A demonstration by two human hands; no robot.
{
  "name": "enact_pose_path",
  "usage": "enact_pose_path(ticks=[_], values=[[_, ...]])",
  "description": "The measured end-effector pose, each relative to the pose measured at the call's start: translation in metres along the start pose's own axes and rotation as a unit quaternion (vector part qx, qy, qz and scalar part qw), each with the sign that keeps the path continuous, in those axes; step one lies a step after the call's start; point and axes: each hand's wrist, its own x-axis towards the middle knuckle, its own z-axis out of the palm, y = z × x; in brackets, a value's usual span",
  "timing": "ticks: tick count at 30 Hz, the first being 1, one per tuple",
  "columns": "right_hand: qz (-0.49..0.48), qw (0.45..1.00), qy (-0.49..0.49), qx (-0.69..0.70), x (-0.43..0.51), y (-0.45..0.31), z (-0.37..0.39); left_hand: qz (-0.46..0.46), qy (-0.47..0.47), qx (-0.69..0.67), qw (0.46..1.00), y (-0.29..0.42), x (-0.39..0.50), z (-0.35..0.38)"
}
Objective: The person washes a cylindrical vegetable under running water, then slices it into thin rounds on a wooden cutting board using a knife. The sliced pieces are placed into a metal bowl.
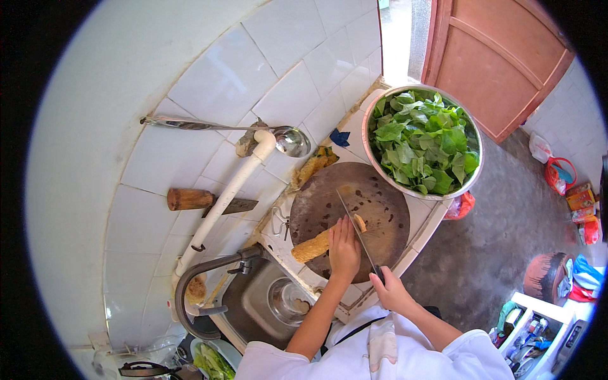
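Note:
My left hand (345, 254) rests with its fingers laid over one end of a long golden-brown food roll (309, 247), pinning it to the round wooden chopping board (308, 190). In my right hand (393, 290) is the dark handle of a kitchen knife (363, 243). Its blade slants across the board just right of my left fingertips, seen almost edge-on. A short cut piece of the roll (360, 223) lies on the far side of the blade. Dark wet spots mark the board's surface.
A metal basin (479, 156) heaped with green leaves (422, 142) stands at the board's far right. Left of the board are a sink (251, 304) and its curved faucet (190, 280). A ladle (289, 141) and a wooden-handled cleaver (190, 199) hang along the tiled wall by a white pipe (228, 199).

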Motion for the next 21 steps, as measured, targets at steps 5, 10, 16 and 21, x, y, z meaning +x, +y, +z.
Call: enact_pose_path(ticks=[5, 10, 16, 21], values=[[-0.020, 1.000, 0.010, 0.000, 0.020, 0.004, 0.003, 0.008, -0.008, 0.015, 1.000, -0.001, 0.000, 0.000], [-0.032, 0.999, 0.021, 0.008, 0.046, 0.005, -0.001, 0.006, -0.008, 0.020, 1.000, 0.002, -0.001, -0.002], [0.041, 0.990, -0.016, 0.135, 0.037, 0.004, -0.024, 0.010, -0.023, 0.013, 1.000, -0.005, 0.002, -0.006], [0.051, 0.983, -0.037, 0.171, 0.011, -0.008, -0.027, 0.019, -0.014, -0.014, 1.000, -0.005, -0.002, -0.006]])
